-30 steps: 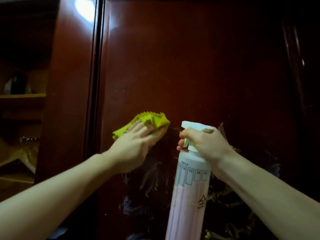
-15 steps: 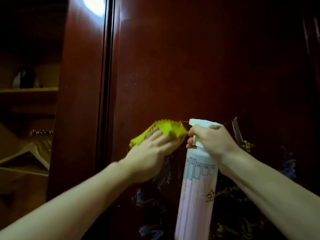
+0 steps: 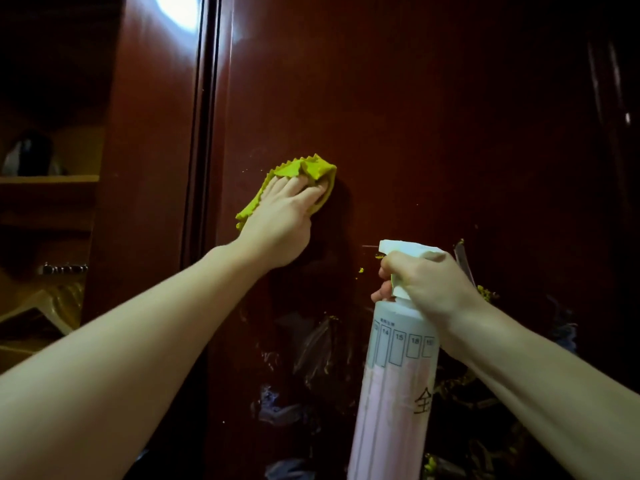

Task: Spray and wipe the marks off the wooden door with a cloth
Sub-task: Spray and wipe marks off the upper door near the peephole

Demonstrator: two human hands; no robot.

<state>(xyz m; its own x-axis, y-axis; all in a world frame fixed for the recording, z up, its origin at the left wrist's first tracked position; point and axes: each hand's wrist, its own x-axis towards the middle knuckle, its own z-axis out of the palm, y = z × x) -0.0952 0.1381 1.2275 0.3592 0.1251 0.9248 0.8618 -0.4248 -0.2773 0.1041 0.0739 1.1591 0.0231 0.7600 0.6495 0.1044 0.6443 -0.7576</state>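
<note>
Your left hand [image 3: 280,223] presses the yellow cloth [image 3: 304,171] flat against the wooden door [image 3: 433,126], fingers straight and together. Your right hand [image 3: 426,278] grips the spray bottle [image 3: 394,393] upright at its white head, fingers clamped round the trigger.

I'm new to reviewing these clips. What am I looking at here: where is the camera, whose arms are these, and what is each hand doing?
There is no machine: the camera sits on a person's head, looking forward and down past their bare arms. The left hand presses a yellow cloth flat against the dark wooden door. The right hand grips the white trigger head of a spray bottle, held upright close to the door. Pale smears show lower on the door. At the left edge is an open shelf.
</note>
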